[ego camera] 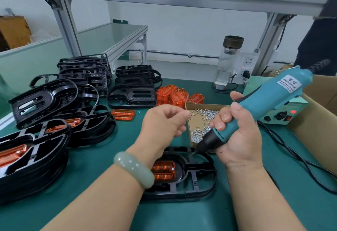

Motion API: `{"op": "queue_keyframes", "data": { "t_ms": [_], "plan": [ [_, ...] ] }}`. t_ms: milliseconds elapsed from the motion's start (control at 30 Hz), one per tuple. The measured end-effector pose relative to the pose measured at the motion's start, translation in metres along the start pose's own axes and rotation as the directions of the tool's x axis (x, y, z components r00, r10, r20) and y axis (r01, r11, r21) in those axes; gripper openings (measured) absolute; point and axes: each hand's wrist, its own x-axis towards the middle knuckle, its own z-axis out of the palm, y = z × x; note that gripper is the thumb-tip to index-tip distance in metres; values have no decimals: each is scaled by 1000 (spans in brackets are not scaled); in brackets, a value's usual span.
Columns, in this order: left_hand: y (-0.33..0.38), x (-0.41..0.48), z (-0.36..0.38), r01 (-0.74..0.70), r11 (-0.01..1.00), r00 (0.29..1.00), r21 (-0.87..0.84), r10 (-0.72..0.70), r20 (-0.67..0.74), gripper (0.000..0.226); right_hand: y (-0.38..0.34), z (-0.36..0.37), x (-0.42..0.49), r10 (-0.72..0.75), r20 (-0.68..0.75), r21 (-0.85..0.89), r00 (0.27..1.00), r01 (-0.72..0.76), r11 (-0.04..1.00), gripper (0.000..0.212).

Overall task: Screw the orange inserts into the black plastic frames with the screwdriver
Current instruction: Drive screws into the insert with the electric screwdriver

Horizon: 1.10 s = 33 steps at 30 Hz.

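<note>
Right hand (237, 136) gripped the teal electric screwdriver (264, 101), fingers wrapped round the lower barrel, thumb on top. Tool was tilted, bit pointing down and to the left, tip at the far edge of the black frame (197, 181); contact with the frame could not be made out.

Left hand (162, 123) was raised above the frame, fingers curled, thumb and forefinger brought together. Whether a screw was pinched between them: could not tell. Pale green bangle (133, 168) on the left wrist.

The frame lay flat on the green mat (255, 203), directly in front of the person. An orange insert (164, 171) was seated in its left half, partly hidden by the left wrist.

Cardboard tray of screws (200, 121) stood just behind the frame, between the two hands. Pile of loose orange inserts (175, 94) lay behind the tray. One single insert (123, 114) lay alone on the mat to the left.

Stacks of empty black frames (133, 92) stood at the back left. Nearer left, stacked frames with inserts fitted (27, 157).

Power supply box (280, 114) at right, red lamp lit. Glass bottle (228, 63) stood behind it.
</note>
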Motion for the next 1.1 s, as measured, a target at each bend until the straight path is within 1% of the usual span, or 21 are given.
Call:
{"op": "queue_keyframes", "data": {
  "t_ms": [67,133,200,267,367,467,567,667,833,933,1100],
  "plan": [
    [-5,-15,-12,83,991,996,-104,-85,-20,17,1,0,-1,1,-1,13,1000,-1,1000,17],
    [-9,-31,-22,162,968,987,-192,-163,13,20,2,-1,-2,4,-7,40,1000,-3,999,17],
    [-13,-46,-29,196,954,981,-226,-190,47,24,2,-1,-3,9,-32,77,999,-7,997,17],
    [-15,-57,-30,184,962,983,-203,-176,57,28,2,1,-2,13,-66,139,998,-4,990,15],
    [-14,-67,-28,182,962,983,-202,-173,60,26,2,4,-2,18,-120,234,993,11,972,12],
    [-13,-71,-26,197,959,980,-205,-190,57,24,1,7,-3,20,-161,277,987,26,961,10],
    [-11,-70,-26,208,956,978,-209,-200,57,22,2,10,-5,28,-169,290,985,23,957,9],
    [-9,-70,-24,215,948,976,-234,-197,97,20,3,13,-7,24,-164,282,986,24,959,7],
    [-8,-70,-25,198,956,977,-216,-175,121,21,7,16,-11,12,-148,261,989,27,965,14],
    [-9,-70,-29,198,957,977,-213,-175,122,20,7,16,-11,7,-165,255,986,36,966,7],
    [-8,-69,-30,188,964,977,-187,-163,140,17,5,15,-10,5,-179,260,984,42,965,6]
  ]
}}
